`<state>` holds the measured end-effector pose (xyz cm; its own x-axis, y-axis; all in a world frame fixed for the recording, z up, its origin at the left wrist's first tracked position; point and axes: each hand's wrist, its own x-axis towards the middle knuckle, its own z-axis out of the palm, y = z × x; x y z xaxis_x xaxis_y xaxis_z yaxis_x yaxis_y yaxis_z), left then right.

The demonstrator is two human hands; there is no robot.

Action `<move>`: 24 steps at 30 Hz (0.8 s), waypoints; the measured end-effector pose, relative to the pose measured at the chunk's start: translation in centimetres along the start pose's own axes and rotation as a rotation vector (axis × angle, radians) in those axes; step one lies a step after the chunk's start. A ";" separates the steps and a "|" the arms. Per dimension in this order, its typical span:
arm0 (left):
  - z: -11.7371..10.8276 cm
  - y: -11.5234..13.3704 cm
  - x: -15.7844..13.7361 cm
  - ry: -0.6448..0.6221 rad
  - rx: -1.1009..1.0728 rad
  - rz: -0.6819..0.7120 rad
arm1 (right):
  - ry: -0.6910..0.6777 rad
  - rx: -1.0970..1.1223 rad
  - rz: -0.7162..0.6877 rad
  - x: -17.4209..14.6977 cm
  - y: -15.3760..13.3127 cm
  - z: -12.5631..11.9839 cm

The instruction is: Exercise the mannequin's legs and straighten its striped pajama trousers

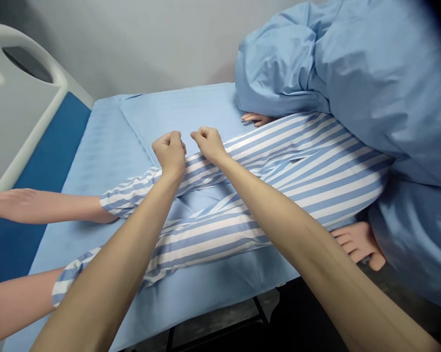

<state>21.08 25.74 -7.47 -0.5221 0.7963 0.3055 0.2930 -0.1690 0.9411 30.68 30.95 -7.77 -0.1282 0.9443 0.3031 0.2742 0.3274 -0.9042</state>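
My left hand [170, 152] is closed in a fist over the far leg of a pair of blue-and-white striped trousers [333, 181]. Close beside it on the right, my right hand [210, 143] is also curled shut, thumb towards the left hand. A small gap separates the two fists, and no object shows in either. Beneath my forearms lies a figure, perhaps a manikin, wearing the trousers. Its bare lower legs [70, 208] stretch to the left. Loose blue cloth [381, 88] covers its upper body.
The figure lies on a bed with a light blue sheet [106, 132]. A white and blue end board [55, 142] rises at the left. The figure's far hand [257, 119] rests on the sheet; its near hand [361, 242] lies by the bed's edge. A grey wall [161, 44] stands behind.
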 end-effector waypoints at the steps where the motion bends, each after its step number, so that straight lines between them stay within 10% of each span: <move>1: 0.5 0.0 0.0 -0.011 0.006 -0.010 | 0.001 0.015 0.007 0.4 0.1 -0.4; 24: 12.1 2.6 -2.4 -0.151 0.097 0.102 | 0.261 -0.131 -0.051 4.2 4.1 -11.7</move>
<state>32.83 30.40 -7.50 -0.3620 0.8571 0.3667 0.4179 -0.2024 0.8857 42.40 36.59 -6.67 0.0999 0.8976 0.4294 0.3967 0.3599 -0.8445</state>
